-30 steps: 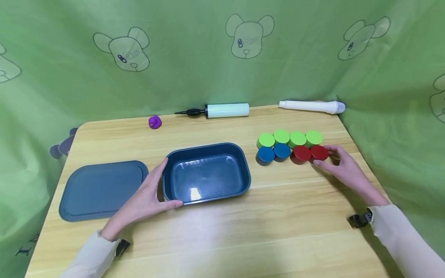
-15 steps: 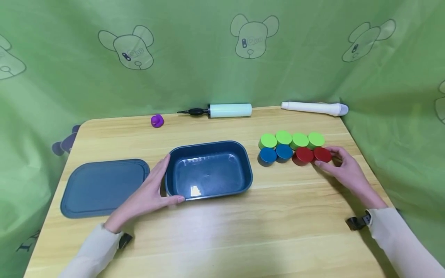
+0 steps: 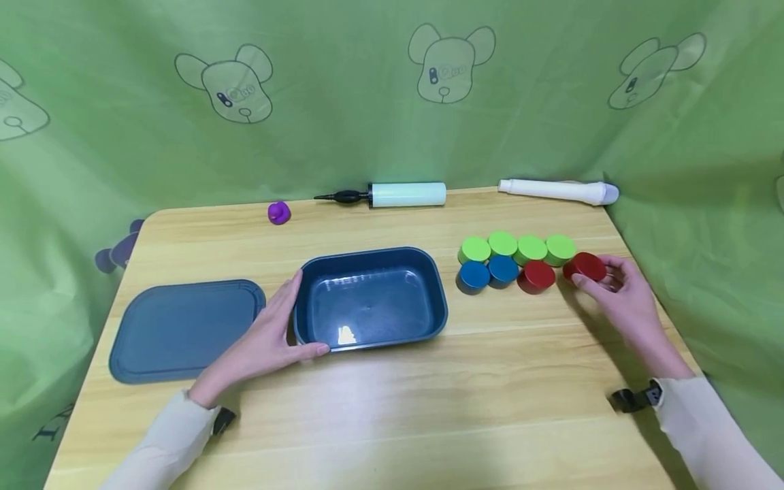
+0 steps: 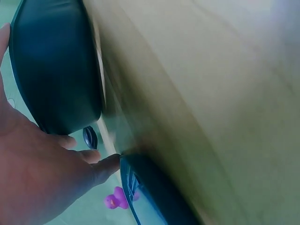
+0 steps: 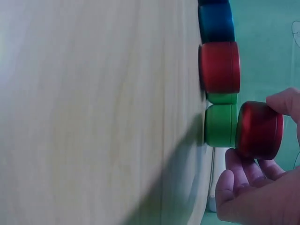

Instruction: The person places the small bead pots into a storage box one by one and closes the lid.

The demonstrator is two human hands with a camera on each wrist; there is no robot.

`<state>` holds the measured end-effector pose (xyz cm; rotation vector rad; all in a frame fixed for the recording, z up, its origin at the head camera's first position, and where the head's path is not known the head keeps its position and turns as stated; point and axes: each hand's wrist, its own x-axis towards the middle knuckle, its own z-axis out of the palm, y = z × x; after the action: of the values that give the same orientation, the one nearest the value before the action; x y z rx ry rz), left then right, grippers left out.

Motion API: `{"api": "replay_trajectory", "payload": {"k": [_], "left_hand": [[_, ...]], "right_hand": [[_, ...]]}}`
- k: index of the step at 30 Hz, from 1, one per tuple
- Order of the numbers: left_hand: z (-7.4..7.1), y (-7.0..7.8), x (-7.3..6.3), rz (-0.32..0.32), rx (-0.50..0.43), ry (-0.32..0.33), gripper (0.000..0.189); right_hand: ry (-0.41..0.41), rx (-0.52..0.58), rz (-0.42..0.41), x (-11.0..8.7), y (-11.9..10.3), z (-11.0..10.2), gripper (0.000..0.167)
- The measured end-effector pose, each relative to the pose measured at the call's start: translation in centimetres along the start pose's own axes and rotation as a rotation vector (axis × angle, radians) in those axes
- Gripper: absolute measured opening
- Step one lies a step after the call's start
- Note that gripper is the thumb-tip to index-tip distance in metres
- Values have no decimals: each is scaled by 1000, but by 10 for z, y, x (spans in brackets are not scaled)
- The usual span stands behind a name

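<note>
Between the thumb and fingers of my right hand is a round red tin, raised off the table; the right wrist view shows a gap beneath this lifted tin. A second red tin stands to its left. Beside that are two blue tins, with a row of several green tins behind. My left hand lies spread against the left end of a dark blue rectangular box, thumb at the front edge, straight fingers along the side. Nothing lies inside the box.
A flat blue lid lies left of the box, close to my left hand. Along the table's back edge are a purple rubber duck, a hand pump and a white microphone-shaped object. Green curtain surrounds the table.
My right hand has lifted the rightmost red tin and moved it slightly right, away from the other red one. My left hand stays at the box. The head view has shifted a little.
</note>
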<state>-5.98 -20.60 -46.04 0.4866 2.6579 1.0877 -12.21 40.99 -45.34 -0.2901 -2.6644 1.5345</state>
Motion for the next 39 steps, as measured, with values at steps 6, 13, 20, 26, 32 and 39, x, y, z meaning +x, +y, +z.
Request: {"api": "replay_trajectory", "payload": {"k": [6,13,20,26,32,39], "left_hand": [[2,-1,0,3,-12,11,134],[3,0,2,-11,-33,-2,134],[2,1,3,-17,-43,1,134],[1,0,2,-20,-27,0,136],[1,0,2,-26,-35,0,136],[2,-3,2,-28,-32,1,136]], "right_hand": [[59,110,12,-9,-14,3,43],[143,413,21,-21,-36,4,50],[105,461,-47,-27,-54,19,48],[54,410,-97,-32,-69,40,43],[-26,425,-158,-38,-88,65,45],[-125,385,-204,-42,-108,96,50]]}}
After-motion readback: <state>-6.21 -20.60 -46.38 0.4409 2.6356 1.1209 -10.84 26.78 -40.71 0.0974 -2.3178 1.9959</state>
